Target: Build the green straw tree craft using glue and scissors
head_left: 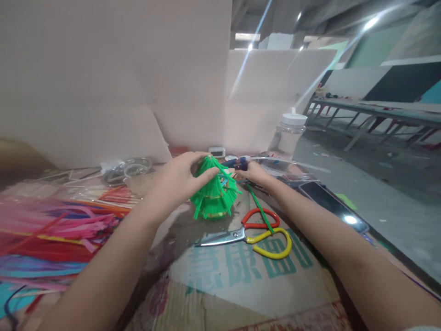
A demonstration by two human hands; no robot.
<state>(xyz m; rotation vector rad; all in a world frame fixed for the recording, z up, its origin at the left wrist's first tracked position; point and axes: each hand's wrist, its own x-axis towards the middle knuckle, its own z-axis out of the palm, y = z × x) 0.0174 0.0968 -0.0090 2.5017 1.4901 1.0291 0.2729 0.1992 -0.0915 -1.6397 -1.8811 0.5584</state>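
Observation:
A small cone-shaped tree of green pipe cleaners stands upright on the cardboard. My left hand is closed around its upper left side, thumb across the front. Right of the tree, my right hand grips a dark blue hot glue gun with a small red light, its nozzle end towards the tree. The far fingers of this hand are partly hidden. In front lie scissors with one red and one yellow handle. A loose green pipe cleaner lies across the handles.
Bundles of coloured pipe cleaners in clear plastic cover the left side. A phone lies at the right edge beside my forearm. Behind my right hand stands a clear bottle with a white lid. White boards rise along the back.

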